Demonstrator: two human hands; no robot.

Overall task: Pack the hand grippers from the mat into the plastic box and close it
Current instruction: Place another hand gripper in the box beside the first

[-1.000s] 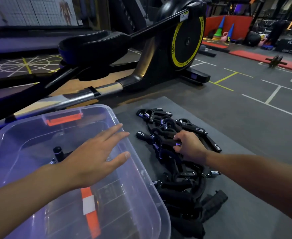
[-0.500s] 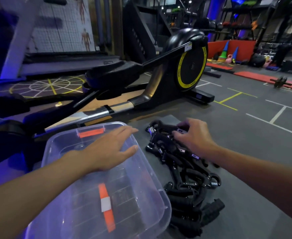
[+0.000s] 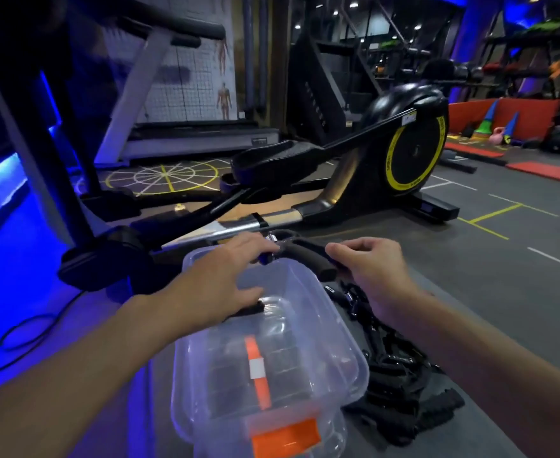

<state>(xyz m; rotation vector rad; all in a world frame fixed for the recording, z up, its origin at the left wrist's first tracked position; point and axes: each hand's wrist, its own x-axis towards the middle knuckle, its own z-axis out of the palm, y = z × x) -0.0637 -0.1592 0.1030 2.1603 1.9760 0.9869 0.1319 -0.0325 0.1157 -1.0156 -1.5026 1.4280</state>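
Note:
A clear plastic box (image 3: 318, 328) with orange latches stands on the grey mat (image 3: 490, 319), its top uncovered. My right hand (image 3: 374, 272) grips a black foam-handled hand gripper (image 3: 308, 257) and holds it above the box's far right rim. My left hand (image 3: 219, 285) reaches over the box with fingers stretched out, and its fingertips touch the spring end of that gripper. Under my left thumb, a dark hand gripper (image 3: 250, 309) lies inside the box. Several more hand grippers (image 3: 394, 375) lie heaped on the mat to the right of the box.
A black and yellow rowing machine (image 3: 404, 153) and its rail (image 3: 245, 226) stand just beyond the box. A treadmill (image 3: 186, 140) is at the back left, and a black cable (image 3: 24, 332) lies on the blue-lit floor at left. Open marked floor (image 3: 519, 226) lies to the right.
My right hand has taken a hand gripper off the pile and carried it left over the box's far rim. My left hand has slid forward over the box to touch it.

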